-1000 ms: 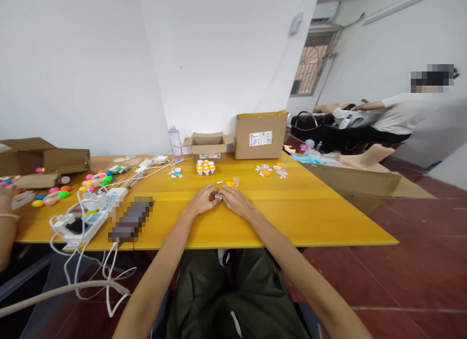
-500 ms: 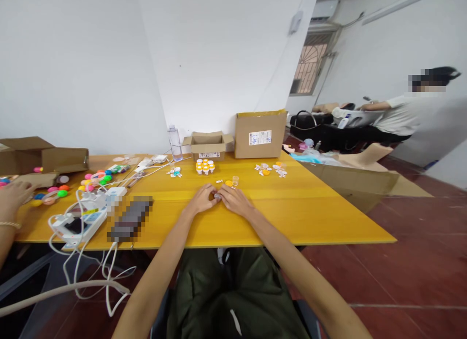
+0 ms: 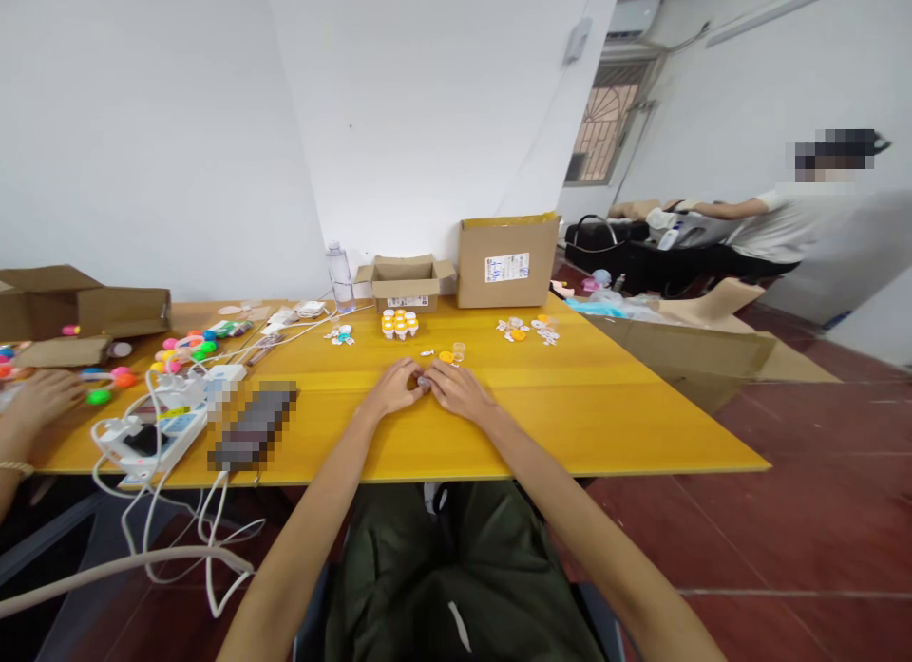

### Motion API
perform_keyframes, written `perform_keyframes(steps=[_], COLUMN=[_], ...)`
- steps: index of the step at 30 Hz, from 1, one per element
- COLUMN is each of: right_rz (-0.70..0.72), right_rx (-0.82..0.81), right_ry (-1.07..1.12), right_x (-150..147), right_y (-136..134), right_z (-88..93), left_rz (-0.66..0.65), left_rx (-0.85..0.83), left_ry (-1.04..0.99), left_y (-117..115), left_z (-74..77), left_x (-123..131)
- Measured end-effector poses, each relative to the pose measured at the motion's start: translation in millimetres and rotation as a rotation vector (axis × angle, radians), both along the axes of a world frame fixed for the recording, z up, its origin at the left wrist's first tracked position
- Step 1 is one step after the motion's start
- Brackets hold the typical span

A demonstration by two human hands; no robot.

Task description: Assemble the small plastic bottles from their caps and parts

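Left hand [image 3: 394, 387] and right hand [image 3: 458, 388] have their fingertips closed on a small clear piece [image 3: 424, 384], just below mid-frame. White-and-yellow cluster [image 3: 400, 325] near the centre looks done imo, but the yellow bit [image 3: 446, 356], clear cup [image 3: 459, 350] and, right of centre, scattered parts [image 3: 547, 336] look unused

Clear bottle [image 3: 340, 280] near wall [image 3: 420, 121]; white power strip [image 3: 189, 428] among cables [image 3: 142, 559]; air conditioner [image 3: 633, 18] above barred window [image 3: 609, 121].
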State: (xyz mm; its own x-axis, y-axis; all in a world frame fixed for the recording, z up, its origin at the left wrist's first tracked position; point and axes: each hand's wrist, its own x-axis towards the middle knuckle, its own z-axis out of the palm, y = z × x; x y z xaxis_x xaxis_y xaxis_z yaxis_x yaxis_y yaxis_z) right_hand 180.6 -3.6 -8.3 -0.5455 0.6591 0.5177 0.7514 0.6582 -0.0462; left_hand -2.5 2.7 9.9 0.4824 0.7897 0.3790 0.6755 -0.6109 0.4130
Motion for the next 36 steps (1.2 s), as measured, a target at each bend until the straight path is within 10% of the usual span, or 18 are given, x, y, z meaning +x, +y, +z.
perform_keyframes(steps=[36], right_rz=[0.025], right_rx=[-0.08], right_ry=[0.074], right_x=[5], right_y=[5], right_z=[6.0], left_rz=[0.001], left_rx=[-0.023], left_ry=[-0.01], left_y=[-4], left_z=[11.2], left_x=[7])
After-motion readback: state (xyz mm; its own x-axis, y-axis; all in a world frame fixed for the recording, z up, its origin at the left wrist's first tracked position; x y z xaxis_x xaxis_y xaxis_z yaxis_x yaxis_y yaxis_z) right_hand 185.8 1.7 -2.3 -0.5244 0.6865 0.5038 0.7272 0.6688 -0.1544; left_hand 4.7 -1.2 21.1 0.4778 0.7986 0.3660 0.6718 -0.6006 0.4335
